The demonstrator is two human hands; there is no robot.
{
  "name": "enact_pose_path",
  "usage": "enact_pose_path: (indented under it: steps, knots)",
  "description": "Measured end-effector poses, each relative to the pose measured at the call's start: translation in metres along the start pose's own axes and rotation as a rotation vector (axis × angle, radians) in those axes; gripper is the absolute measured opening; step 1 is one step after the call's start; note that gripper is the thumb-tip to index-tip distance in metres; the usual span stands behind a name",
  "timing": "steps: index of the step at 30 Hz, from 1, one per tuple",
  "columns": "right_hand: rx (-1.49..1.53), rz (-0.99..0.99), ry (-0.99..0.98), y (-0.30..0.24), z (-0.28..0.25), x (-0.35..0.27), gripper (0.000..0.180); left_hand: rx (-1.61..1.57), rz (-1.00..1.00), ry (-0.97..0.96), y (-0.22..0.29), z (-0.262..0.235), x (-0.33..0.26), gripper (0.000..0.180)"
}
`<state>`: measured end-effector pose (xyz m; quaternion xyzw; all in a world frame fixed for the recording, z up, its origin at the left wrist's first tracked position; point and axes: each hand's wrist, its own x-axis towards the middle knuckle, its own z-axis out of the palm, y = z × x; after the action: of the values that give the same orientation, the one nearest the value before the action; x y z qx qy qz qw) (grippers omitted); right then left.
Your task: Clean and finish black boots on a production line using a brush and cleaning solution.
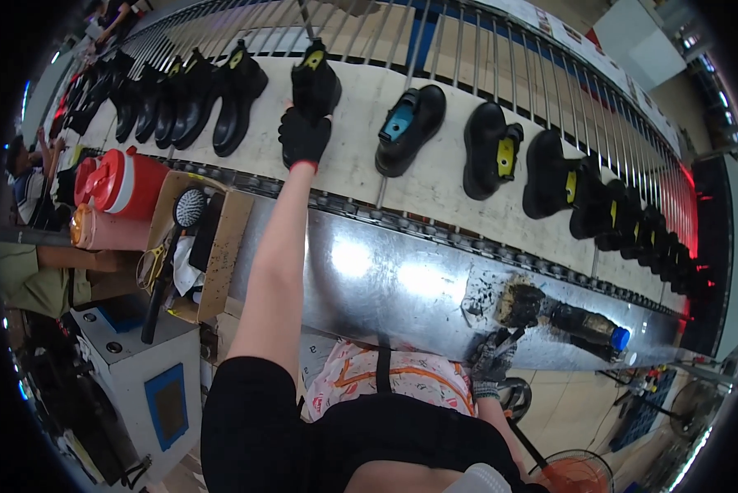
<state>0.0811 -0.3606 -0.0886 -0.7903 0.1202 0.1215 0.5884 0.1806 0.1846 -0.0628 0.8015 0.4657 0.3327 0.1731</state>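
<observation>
My left hand (306, 138), in a black glove with a red cuff, reaches over the conveyor. It is closed on the toe end of a black ankle boot (315, 85) with a yellow-green insert in its opening. My right hand (493, 359), in a grey knit glove, is low at the metal ledge's near edge. Its fingers are closed round a thin dark tool (514, 335), whose kind I cannot make out. Beyond that hand, a dark, sticky-looking lump (521, 305) sits on a stained patch. A dark-smeared bottle with a blue cap (620, 338) lies beside it.
Black boots (239, 115) line the pale conveyor belt (352, 156) on both sides; one shoe has a blue insert (399, 121). A shiny metal ledge (385, 255) runs along its near side. At left are a cardboard box (225, 246) with a hairbrush (190, 208) and a red jug (131, 185).
</observation>
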Motion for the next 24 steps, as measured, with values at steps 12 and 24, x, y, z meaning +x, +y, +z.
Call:
enact_pose_path:
  steps: [12, 24]
  knots:
    - [-0.360, -0.347, 0.068, 0.089, -0.014, 0.039, 0.028, 0.137, -0.123, -0.446, 0.000, -0.042, 0.011, 0.089]
    - [-0.220, -0.399, 0.094, 0.092, -0.005, 0.049, 0.024, -0.198, -0.182, -0.540, 0.006, -0.172, -0.203, 0.076]
